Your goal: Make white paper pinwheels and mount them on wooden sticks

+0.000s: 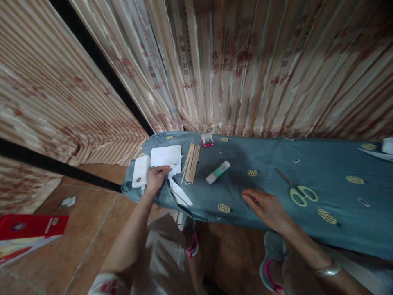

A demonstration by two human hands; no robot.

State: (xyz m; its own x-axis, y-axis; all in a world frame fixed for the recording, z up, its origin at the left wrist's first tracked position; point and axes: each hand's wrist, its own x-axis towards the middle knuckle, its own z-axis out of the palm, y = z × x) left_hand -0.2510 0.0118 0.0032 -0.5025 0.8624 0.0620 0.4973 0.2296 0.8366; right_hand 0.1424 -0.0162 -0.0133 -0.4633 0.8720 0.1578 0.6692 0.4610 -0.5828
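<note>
My left hand [156, 179] is at the lower edge of a stack of white paper [166, 155], its fingertips pinched on a piece of paper. Cut paper strips [180, 192] lie just below those fingers, toward the table's near edge. Over the front of the cloth, my right hand [266, 207] has its fingers curled together; whatever they may hold is hidden. Between the hands lie a glue stick [217, 172] with a green and white label and a bundle of thin wooden sticks [192, 163]. Scissors [297, 190] with pale green handles rest right of my right hand.
A white power bank-like device [141, 171] with a cable sits at the table's left end. A small red box [207, 140] of metal bits stands at the back. Teal cloth [331, 164] covers the narrow table. Dark poles [104, 65] and curtains [227, 82] bound the space.
</note>
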